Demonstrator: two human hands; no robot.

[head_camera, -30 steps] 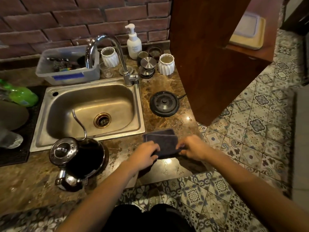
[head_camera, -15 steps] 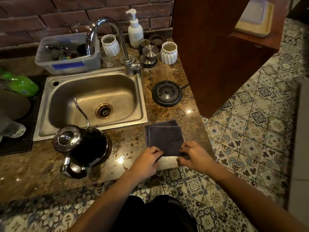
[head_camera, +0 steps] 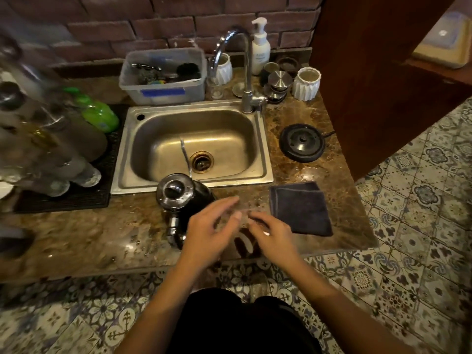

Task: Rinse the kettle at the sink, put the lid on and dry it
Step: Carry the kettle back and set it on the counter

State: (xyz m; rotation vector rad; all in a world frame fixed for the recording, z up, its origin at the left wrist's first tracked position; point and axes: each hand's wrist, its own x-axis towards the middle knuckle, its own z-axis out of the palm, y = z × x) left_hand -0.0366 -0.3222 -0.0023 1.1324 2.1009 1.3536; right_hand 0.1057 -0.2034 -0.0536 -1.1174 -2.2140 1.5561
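Kettle [head_camera: 178,200] stands with lid [head_camera: 175,190] on, on counter [head_camera: 102,238] just before the sink [head_camera: 158,139] | left hand [head_camera: 208,231] hovers at its right side, fingers spread, gripping nothing | right hand [head_camera: 272,232] alongside, blurred, seemingly empty too | folded dark cloth [head_camera: 301,208] lies flat, right of both.

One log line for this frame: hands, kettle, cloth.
left hand: open, empty | right hand: open, empty | kettle: on counter, lid on | cloth: folded, on counter
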